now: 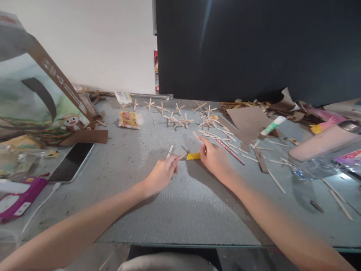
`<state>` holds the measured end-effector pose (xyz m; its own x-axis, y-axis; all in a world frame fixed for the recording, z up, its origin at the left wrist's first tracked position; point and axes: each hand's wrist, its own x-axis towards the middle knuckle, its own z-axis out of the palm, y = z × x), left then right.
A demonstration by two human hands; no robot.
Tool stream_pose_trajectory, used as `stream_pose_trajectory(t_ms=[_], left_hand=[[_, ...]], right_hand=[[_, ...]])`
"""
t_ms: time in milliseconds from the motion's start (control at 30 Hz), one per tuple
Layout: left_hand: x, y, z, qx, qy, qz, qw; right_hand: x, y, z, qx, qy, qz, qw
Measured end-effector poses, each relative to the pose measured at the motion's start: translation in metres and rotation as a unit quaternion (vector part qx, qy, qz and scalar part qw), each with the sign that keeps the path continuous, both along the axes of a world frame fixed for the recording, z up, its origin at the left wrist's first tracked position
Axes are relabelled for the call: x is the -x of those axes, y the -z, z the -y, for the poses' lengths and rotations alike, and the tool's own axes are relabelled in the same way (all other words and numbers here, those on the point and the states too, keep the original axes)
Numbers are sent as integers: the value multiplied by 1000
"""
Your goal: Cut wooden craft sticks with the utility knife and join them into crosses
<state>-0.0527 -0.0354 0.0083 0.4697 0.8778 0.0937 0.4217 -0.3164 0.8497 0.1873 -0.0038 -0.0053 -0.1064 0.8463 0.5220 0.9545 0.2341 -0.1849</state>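
My left hand [160, 173] is closed, pinching a thin flat wooden stick [182, 155] that points to the right. Another pale stick [169, 151] stands out just beyond its knuckles; whether the hand touches it I cannot tell. My right hand [216, 156] is closed too, with a thin wooden stick [196, 136] poking out from its fingertips toward the upper left. Between the hands is a yellow piece with a grey end, which looks like a utility knife [193, 156]; its right end meets my right fingers, and the contact is hidden.
Behind the hands stand several star-shaped stick pieces [179, 121]. Loose sticks [234, 146], a red patterned pencil [230, 151], a glue stick [273, 125] and a pink bottle [318, 145] are to the right. A phone [72, 162], a wrapped snack [129, 119] and a box [56, 86] are left.
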Motion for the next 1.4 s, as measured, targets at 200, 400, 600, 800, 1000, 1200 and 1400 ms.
stream_pose_trajectory(t_ms=[200, 400, 600, 800, 1000, 1200, 1400], left_hand=[[-5, 2, 21, -67, 128, -75, 987], [-6, -1, 19, -24, 53, -74, 996], [-4, -2, 16, -82, 50, -63, 993], [-6, 5, 12, -120, 41, 1, 992], [-5, 8, 2, 11, -51, 48, 997], [-4, 6, -4, 81, -78, 109, 988], [-4, 0, -14, -8, -61, 20, 998]], right_hand=[[-7, -2, -6, 0, 29, 28, 999], [-11, 0, -13, 24, 47, 5, 999], [-12, 3, -16, 41, 63, -14, 997], [-13, 2, -16, 33, 31, 6, 999], [-7, -13, -7, 40, -139, 41, 989], [-13, -13, 1, 123, -160, 127, 971], [-29, -7, 12, 89, -112, 196, 970]])
